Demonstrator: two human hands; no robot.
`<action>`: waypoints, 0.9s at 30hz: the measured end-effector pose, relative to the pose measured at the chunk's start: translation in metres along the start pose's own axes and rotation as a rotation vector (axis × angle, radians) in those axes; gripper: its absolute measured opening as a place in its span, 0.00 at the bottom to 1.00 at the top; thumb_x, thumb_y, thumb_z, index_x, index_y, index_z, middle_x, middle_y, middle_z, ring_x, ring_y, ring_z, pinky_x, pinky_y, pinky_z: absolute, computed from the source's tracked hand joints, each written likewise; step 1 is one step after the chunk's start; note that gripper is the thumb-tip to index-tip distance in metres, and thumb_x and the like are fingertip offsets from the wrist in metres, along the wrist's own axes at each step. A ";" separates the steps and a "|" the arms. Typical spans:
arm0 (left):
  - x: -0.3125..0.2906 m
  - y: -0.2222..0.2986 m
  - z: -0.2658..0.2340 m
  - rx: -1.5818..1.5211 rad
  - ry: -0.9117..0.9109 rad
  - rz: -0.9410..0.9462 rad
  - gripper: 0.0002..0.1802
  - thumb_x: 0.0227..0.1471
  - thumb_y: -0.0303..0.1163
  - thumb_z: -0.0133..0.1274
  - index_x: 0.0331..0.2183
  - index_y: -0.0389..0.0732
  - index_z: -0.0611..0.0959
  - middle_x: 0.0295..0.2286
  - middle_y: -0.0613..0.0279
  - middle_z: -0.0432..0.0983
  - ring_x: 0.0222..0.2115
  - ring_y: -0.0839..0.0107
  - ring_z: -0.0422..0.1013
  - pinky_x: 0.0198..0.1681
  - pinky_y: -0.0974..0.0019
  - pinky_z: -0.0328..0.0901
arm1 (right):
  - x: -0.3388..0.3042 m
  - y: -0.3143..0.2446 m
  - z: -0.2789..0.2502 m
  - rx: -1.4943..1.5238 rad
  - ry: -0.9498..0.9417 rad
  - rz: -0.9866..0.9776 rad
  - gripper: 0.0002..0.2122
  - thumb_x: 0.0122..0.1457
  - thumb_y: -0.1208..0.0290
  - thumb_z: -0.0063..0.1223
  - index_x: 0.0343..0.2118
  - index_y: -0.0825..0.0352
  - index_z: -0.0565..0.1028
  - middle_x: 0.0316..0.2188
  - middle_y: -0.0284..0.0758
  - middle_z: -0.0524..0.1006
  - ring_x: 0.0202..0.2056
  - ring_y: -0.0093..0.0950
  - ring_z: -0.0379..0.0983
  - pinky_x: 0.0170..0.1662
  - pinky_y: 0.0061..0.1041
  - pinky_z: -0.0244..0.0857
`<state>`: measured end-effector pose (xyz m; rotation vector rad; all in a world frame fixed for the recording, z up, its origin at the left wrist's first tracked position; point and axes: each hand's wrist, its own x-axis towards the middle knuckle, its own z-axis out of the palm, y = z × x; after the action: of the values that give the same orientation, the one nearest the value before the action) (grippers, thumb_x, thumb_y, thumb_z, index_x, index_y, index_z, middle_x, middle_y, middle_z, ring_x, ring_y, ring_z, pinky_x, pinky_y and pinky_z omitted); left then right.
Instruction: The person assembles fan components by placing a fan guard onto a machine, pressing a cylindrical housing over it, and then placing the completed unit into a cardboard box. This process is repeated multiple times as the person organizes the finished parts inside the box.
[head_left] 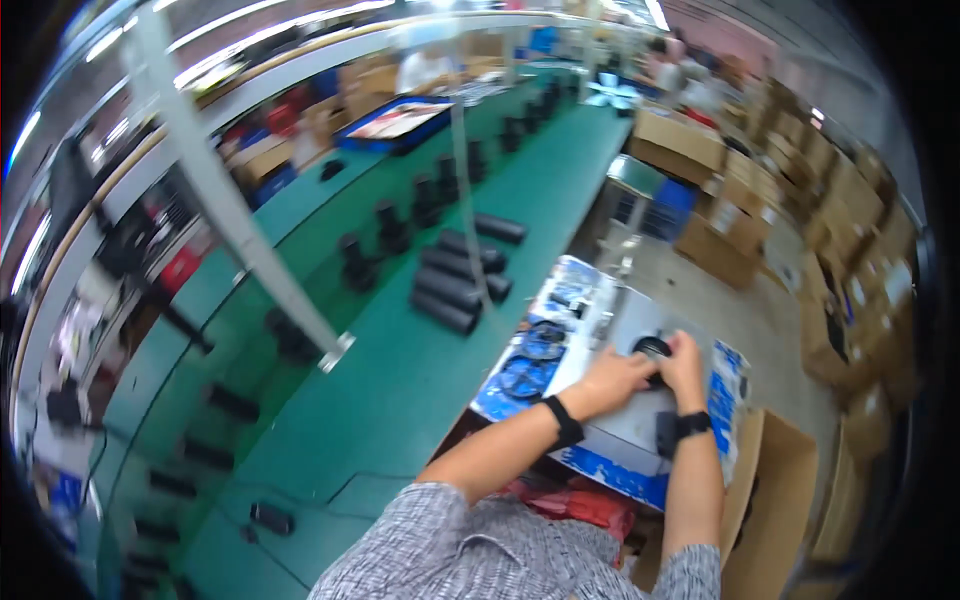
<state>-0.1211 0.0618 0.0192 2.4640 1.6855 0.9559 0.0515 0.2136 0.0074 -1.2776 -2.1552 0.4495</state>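
Observation:
Both hands meet over a grey metal plate (625,425) on a small side stand. Between them is a round black ring-shaped part (652,347). My left hand (615,380) has its fingers closed at the part's left edge. On its far right side my right hand (685,362) grips it with bent fingers. Blur hides fine detail of the part. Left of the plate lie black rings (530,372) on a blue and white sheet. A small dark block (666,434) sits on the plate beside my right wrist.
A long green bench (350,420) runs along the left, carrying black tubes (445,296) and a row of upright black parts (390,228). A white post (235,210) stands on it. An open cardboard box (780,480) is close on my right; stacked cartons (850,230) line the far right.

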 end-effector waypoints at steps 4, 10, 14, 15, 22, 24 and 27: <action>-0.057 0.018 -0.062 -0.154 0.260 -0.036 0.26 0.57 0.28 0.60 0.57 0.48 0.77 0.46 0.56 0.79 0.42 0.52 0.79 0.43 0.51 0.70 | -0.008 -0.033 -0.004 0.174 -0.166 -0.038 0.16 0.51 0.76 0.66 0.43 0.69 0.77 0.40 0.42 0.81 0.42 0.35 0.79 0.47 0.34 0.73; -0.269 -0.009 -0.202 0.393 0.839 -0.386 0.10 0.55 0.19 0.55 0.38 0.42 0.86 0.40 0.58 0.81 0.36 0.59 0.76 0.41 0.58 0.70 | -0.137 -0.022 -0.043 0.495 0.178 -0.096 0.08 0.64 0.81 0.58 0.45 0.68 0.75 0.43 0.33 0.74 0.45 0.25 0.72 0.50 0.22 0.68; -0.463 -0.074 -0.312 0.750 0.883 -0.873 0.07 0.59 0.28 0.59 0.40 0.40 0.85 0.41 0.53 0.81 0.40 0.52 0.76 0.44 0.57 0.70 | -0.186 -0.033 -0.047 0.552 0.100 -0.131 0.07 0.64 0.86 0.54 0.42 0.68 0.74 0.42 0.32 0.71 0.44 0.22 0.70 0.50 0.20 0.67; -0.483 -0.080 -0.332 0.990 0.737 -0.994 0.11 0.58 0.29 0.62 0.43 0.39 0.85 0.43 0.52 0.80 0.43 0.51 0.76 0.47 0.55 0.70 | -0.194 -0.034 -0.046 0.541 0.101 -0.153 0.07 0.64 0.86 0.54 0.41 0.68 0.73 0.41 0.32 0.70 0.43 0.22 0.69 0.49 0.19 0.66; -0.620 -0.121 -0.382 1.053 0.645 -1.271 0.28 0.50 0.32 0.71 0.52 0.37 0.84 0.48 0.48 0.78 0.51 0.47 0.75 0.57 0.51 0.69 | -0.198 -0.056 -0.030 0.648 0.103 -0.148 0.07 0.63 0.87 0.54 0.40 0.68 0.74 0.42 0.32 0.69 0.42 0.21 0.68 0.47 0.19 0.66; -0.585 -0.117 -0.367 0.751 0.727 -1.272 0.31 0.48 0.33 0.74 0.54 0.36 0.84 0.49 0.49 0.78 0.51 0.47 0.75 0.59 0.51 0.69 | -0.198 -0.062 -0.034 0.630 0.110 -0.144 0.07 0.62 0.87 0.55 0.40 0.68 0.74 0.42 0.32 0.69 0.42 0.21 0.68 0.46 0.19 0.66; -0.472 -0.093 -0.344 0.755 0.736 -1.124 0.32 0.47 0.34 0.75 0.54 0.37 0.84 0.46 0.51 0.78 0.48 0.53 0.76 0.55 0.55 0.71 | -0.198 -0.086 -0.049 0.696 0.153 -0.145 0.07 0.60 0.84 0.60 0.39 0.67 0.76 0.39 0.31 0.71 0.35 0.21 0.67 0.39 0.18 0.65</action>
<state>-0.4768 -0.4103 0.0436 0.7426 3.4690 1.1498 0.0978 -0.0019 0.0308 -0.7317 -1.7116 0.9060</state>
